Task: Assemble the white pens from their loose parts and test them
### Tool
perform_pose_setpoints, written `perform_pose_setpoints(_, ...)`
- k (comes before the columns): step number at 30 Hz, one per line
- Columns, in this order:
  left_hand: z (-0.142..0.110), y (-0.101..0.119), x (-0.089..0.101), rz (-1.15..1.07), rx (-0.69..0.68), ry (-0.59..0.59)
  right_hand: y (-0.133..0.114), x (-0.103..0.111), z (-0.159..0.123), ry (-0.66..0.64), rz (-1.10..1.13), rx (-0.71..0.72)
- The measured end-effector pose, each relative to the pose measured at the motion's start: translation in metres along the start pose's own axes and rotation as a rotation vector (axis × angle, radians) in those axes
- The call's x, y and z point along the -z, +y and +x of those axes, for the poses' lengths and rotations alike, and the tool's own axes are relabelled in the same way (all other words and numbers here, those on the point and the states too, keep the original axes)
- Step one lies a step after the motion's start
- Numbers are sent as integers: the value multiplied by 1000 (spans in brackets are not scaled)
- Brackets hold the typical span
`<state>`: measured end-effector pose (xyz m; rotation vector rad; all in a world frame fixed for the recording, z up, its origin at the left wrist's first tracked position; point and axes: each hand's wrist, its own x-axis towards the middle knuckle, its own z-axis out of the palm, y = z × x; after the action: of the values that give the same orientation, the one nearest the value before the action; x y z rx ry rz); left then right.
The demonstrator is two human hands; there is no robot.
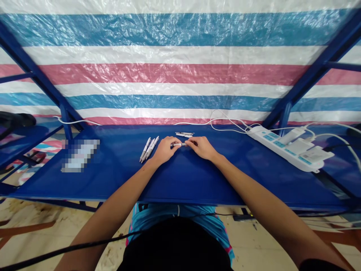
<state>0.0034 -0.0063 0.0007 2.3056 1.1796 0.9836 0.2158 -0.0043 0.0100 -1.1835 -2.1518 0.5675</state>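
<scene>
My left hand [166, 149] and my right hand [200, 147] meet near the middle of the blue tabletop [186, 180], both gripping a short white pen [179, 144] between them. Much of that pen is hidden by my fingers. Just left of my left hand lie several white pens [148, 149], side by side and slanted. Beyond my fingertips, a small group of white pens [184, 134] lies crosswise near the table's back edge, apart from my hands.
A white power strip [287, 147] with plugged-in adapters and white cables lies at the right. A pixelated, blurred white item [80, 155] lies at the left. Blue metal shelf frame posts [64, 124] stand at the sides, before a striped tarpaulin [180, 79].
</scene>
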Motion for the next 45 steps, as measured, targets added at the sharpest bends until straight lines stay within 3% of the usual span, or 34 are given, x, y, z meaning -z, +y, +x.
perform_pose_setpoints(22,1,2,0,8,5,8,5,5,-3,27,34,106)
perform_pose_setpoints(45,1,3,1,-23,-26,3,-2,11,-4,-59,28,33)
